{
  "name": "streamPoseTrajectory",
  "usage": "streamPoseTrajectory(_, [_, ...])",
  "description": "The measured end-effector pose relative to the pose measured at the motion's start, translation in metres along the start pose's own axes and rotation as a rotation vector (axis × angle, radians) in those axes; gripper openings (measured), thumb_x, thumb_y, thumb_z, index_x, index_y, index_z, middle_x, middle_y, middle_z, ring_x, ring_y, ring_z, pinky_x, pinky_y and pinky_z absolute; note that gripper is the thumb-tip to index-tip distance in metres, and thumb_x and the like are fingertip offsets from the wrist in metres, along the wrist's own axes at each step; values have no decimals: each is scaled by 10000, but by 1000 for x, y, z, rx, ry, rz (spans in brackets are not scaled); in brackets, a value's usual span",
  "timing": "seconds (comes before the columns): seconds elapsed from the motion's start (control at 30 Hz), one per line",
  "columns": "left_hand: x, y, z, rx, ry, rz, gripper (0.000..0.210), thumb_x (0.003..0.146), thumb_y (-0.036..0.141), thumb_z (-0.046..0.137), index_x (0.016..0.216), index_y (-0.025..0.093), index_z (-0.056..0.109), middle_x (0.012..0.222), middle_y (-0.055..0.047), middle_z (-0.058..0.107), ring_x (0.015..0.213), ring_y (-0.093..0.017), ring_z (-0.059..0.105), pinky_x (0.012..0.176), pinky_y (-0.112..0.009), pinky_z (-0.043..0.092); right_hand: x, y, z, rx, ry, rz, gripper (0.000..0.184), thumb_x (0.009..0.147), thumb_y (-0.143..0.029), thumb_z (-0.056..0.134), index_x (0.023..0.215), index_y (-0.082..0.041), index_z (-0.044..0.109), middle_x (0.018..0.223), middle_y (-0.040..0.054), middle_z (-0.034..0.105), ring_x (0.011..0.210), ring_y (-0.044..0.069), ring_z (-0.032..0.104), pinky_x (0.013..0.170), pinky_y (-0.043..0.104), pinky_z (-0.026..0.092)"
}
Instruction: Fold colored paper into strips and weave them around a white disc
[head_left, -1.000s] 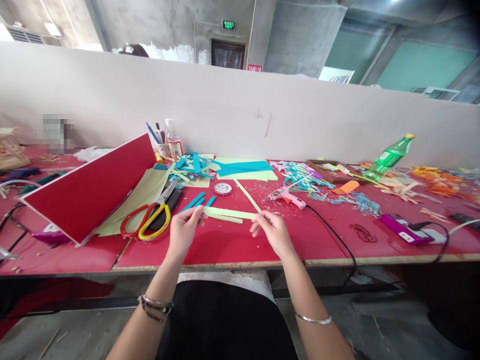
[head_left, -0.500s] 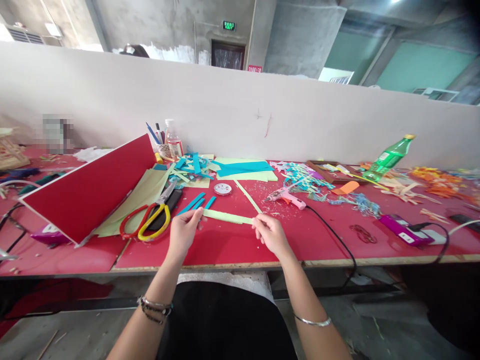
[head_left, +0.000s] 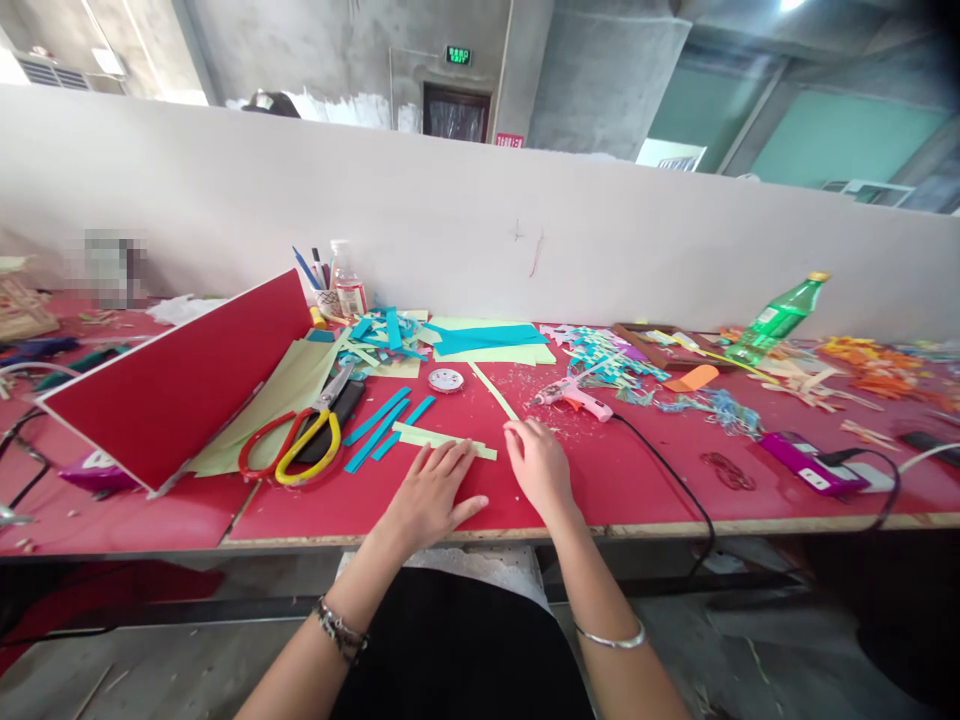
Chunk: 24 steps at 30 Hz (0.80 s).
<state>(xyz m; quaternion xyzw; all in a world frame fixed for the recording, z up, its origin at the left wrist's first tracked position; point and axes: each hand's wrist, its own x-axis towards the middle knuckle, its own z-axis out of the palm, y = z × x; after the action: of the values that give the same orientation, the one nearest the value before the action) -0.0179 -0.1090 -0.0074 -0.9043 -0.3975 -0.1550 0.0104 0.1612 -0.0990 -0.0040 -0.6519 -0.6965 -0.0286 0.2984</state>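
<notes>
My left hand (head_left: pixel 435 495) lies palm down on the red table, fingers stretched out, its fingertips over the lower edge of a wide pale green paper strip (head_left: pixel 429 438). Several narrow blue paper strips (head_left: pixel 382 415) lie just left of that, partly overlapped by it. My right hand (head_left: pixel 541 468) is closed, its fingertips pinched at the near end of a second, narrow pale green paper strip (head_left: pixel 493 390) slanting away over the table. A pink glue gun (head_left: pixel 574 394) rests right of this strip. Near my left hand are scissors (head_left: pixel 311 440) with red and yellow handles.
A red board (head_left: pixel 187 380) leans at the left. Behind my hands are a round white tin (head_left: pixel 446 380), a pile of paper scraps (head_left: pixel 382 335) and a pen cup (head_left: pixel 327 302). Right are a green bottle (head_left: pixel 776 320), a purple power strip (head_left: pixel 806 462) and the glue gun's cord.
The wide green strip, held between both hands before, now lies on the table. My left hand has moved right and flattened over it; my right hand has let go of it.
</notes>
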Motion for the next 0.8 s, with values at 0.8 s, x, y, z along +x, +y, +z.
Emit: streamPoseTrajectory(0.8, [-11, 23, -37, -583, 99, 2, 355, 853, 329, 336, 1177, 238, 449, 1052, -49, 586, 1015, -174, 511, 867, -309, 431, 4, 24, 3, -125, -200, 26, 310, 819, -202, 394, 1100, -129, 503, 1001, 130, 541, 934, 205, 509, 778, 288, 379])
